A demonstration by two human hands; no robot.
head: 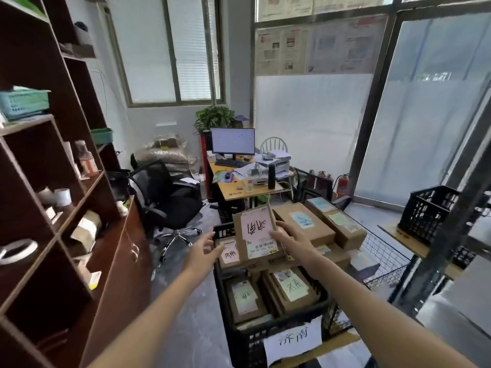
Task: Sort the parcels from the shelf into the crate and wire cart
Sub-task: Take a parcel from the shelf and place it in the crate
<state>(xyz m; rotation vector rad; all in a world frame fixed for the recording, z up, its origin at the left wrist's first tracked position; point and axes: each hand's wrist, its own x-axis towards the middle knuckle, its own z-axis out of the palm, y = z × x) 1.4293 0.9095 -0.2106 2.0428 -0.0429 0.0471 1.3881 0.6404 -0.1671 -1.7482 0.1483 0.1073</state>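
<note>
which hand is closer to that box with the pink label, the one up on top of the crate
Right. The right hand holds the box with the pink label at its right edge; the left hand hovers open just off its left side, not touching.

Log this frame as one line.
right hand: holds pink-label parcel | left hand: open beside it | parcel over black crate | wire cart: blue-label parcels

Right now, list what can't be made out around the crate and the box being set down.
Head view only:
- Crate: its lower layers are hidden under the boxes on top.
- Box: barcode label print too small to read; its underside faces away.
- Right hand: fingertips hidden behind the box edge.
- Left hand: blurred, contact with the box unclear.
- Wire cart: its base is hidden behind the stacked boxes.
</note>
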